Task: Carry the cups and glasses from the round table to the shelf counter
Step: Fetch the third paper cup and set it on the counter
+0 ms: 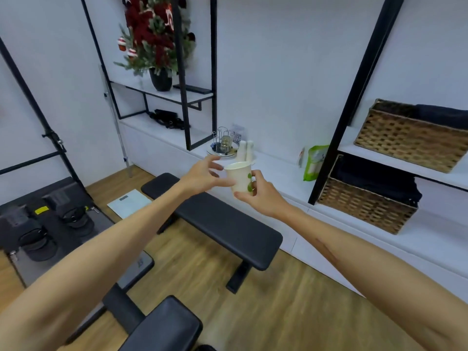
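The white shelf counter runs along the wall from left to far right, under black-framed shelves that hold a large wicker basket above and a second one below; a black padded bench stands on the wood floor between the person and that counter; on the counter, straight ahead, sit a round tray with a wire glass rack, two stacked white cups just beside it and a green packet further right; the right hand pinches a paper cup with green marks, upright, mouth up, held in the air over the counter's near edge; the left hand is spread and holds nothing, fingertips just beside the cup's rim; the landing spot by the stacked cups lies ahead of and just beyond the cup, so I judge a short forward reach by the right hand, keeping the cup vertical, would set it down
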